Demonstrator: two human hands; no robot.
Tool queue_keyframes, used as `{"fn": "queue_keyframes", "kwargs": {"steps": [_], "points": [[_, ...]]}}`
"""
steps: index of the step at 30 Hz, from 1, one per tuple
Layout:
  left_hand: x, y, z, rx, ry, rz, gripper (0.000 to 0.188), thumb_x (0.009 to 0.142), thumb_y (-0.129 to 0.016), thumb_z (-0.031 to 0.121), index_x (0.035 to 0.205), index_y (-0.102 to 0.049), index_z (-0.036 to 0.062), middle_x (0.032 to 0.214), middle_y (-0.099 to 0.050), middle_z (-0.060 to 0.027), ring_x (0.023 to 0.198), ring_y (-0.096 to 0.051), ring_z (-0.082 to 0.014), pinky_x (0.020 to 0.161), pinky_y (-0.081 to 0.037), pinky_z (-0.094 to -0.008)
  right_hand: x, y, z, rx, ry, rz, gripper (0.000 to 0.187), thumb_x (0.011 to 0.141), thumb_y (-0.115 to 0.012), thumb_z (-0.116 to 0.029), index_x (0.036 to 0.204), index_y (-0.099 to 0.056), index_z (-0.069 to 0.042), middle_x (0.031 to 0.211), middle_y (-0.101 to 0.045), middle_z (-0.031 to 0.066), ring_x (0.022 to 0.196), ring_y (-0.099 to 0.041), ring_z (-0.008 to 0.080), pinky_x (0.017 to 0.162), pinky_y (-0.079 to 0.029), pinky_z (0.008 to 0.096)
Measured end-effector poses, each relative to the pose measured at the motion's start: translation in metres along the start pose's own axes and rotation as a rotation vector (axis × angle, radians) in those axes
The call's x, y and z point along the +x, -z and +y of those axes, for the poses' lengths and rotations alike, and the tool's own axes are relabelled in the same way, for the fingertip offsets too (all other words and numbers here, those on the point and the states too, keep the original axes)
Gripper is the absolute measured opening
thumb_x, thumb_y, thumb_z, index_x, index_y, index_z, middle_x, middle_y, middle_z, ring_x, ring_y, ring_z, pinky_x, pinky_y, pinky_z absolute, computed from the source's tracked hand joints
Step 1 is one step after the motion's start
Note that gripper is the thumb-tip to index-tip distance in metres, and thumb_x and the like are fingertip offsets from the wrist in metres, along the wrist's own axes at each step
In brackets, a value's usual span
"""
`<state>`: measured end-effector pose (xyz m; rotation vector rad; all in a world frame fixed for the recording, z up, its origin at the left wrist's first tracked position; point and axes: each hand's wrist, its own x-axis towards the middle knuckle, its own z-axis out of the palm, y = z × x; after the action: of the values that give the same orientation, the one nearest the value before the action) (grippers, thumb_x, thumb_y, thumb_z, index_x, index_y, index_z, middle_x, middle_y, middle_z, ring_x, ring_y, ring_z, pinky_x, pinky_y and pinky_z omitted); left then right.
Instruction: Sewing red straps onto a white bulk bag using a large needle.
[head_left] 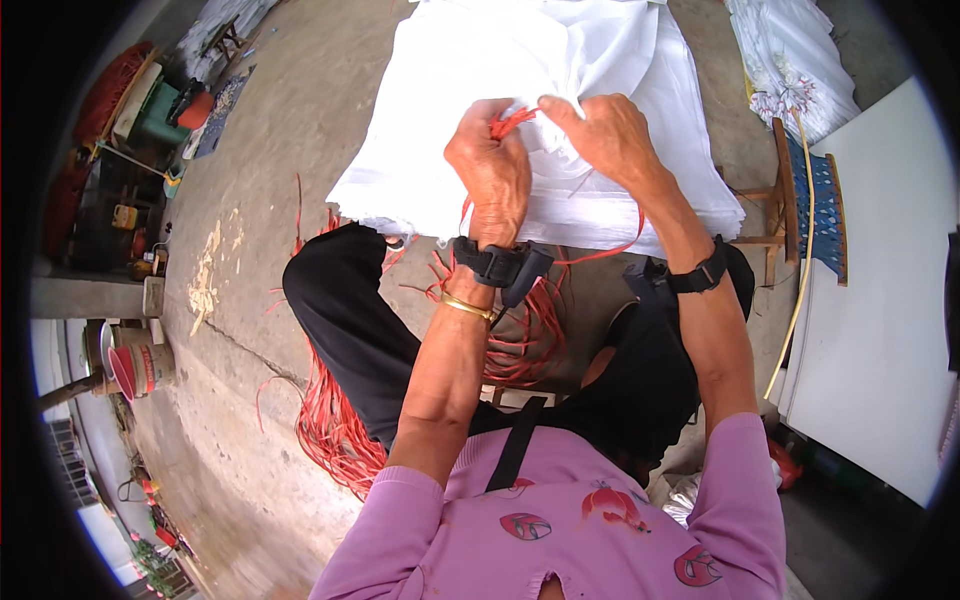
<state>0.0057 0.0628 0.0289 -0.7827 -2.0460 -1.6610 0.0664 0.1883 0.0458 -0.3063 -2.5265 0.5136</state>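
Over the white cloth (430, 100), red string (514, 122), grasped by the left hand (488, 152), slants toward the right hand (608, 138), whose hold is unclear.

A grey concrete floor (290, 130), split by a thin crack, bears a loose heap of long red strips (335, 435) beside the person's left knee, with another tangle (525, 335) between the legs. Pale scraps (205, 280) lie scattered to the left, and a wooden-framed seat with blue webbing (825, 205) stands at right. The support beneath the white stack (420, 150) is hidden.
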Motion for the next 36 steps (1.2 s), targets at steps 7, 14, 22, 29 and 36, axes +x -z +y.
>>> {"fn": "queue_keyframes", "kwargs": {"steps": [7, 14, 22, 29, 36], "points": [[0.006, 0.003, 0.006, -0.303, 0.249, -0.385, 0.021, 0.075, -0.062, -0.003, 0.096, -0.061, -0.001, 0.075, -0.062, -0.0075, 0.069, -0.056, -0.0122, 0.063, -0.047, -0.0261, -0.001, -0.002, 0.002, 0.212, -0.24, -0.107, 0.075, 0.078, -0.051, -0.067, 0.051, -0.055, 0.003, 0.044, -0.049, 0.017, 0.046, -0.053, 0.0306, 0.052, -0.045, 0.0422], [-0.01, 0.016, 0.001, 0.024, 0.148, -0.366, 0.035, 0.076, -0.068, 0.0, 0.109, -0.057, 0.0012, 0.091, -0.063, -0.0089, 0.082, -0.06, -0.015, 0.071, -0.05, -0.0275, 0.012, 0.014, -0.004, 0.323, -0.35, -0.051, 0.057, 0.072, -0.061, -0.049, 0.058, -0.057, 0.006, 0.05, -0.053, 0.0195, 0.054, -0.058, 0.0308, 0.056, -0.046, 0.0419], [0.011, -0.001, -0.02, 0.306, 0.293, -0.142, 0.01, 0.08, -0.059, 0.013, 0.083, -0.061, 0.0029, 0.078, -0.065, -0.0177, 0.074, -0.062, -0.0384, 0.064, -0.049, -0.0439, 0.01, 0.025, -0.003, 0.022, -0.176, 0.045, 0.052, 0.072, -0.061, -0.042, 0.052, -0.054, 0.005, 0.046, -0.05, 0.0192, 0.045, -0.053, 0.0305, 0.049, -0.044, 0.0416], [0.015, 0.001, -0.017, 0.326, 0.204, -0.096, 0.012, 0.074, -0.058, 0.002, 0.086, -0.062, 0.0022, 0.076, -0.065, -0.0177, 0.072, -0.062, -0.0389, 0.063, -0.049, -0.043, 0.0, 0.026, 0.002, -0.299, -0.004, 0.008, 0.054, 0.075, -0.064, -0.042, 0.045, -0.052, 0.001, 0.041, -0.046, 0.0157, 0.038, -0.046, 0.0263, 0.043, -0.038, 0.0388], [0.002, -0.018, 0.021, 0.223, -0.066, -0.189, 0.014, 0.07, -0.056, -0.003, 0.083, -0.058, 0.0036, 0.066, -0.06, -0.0168, 0.064, -0.059, -0.0376, 0.058, -0.047, -0.0416, -0.003, 0.017, 0.008, -0.221, 0.105, -0.075, 0.041, 0.077, -0.059, -0.034, 0.058, -0.061, 0.003, 0.054, -0.056, 0.0205, 0.052, -0.058, 0.0339, 0.05, -0.044, 0.0408]]}}
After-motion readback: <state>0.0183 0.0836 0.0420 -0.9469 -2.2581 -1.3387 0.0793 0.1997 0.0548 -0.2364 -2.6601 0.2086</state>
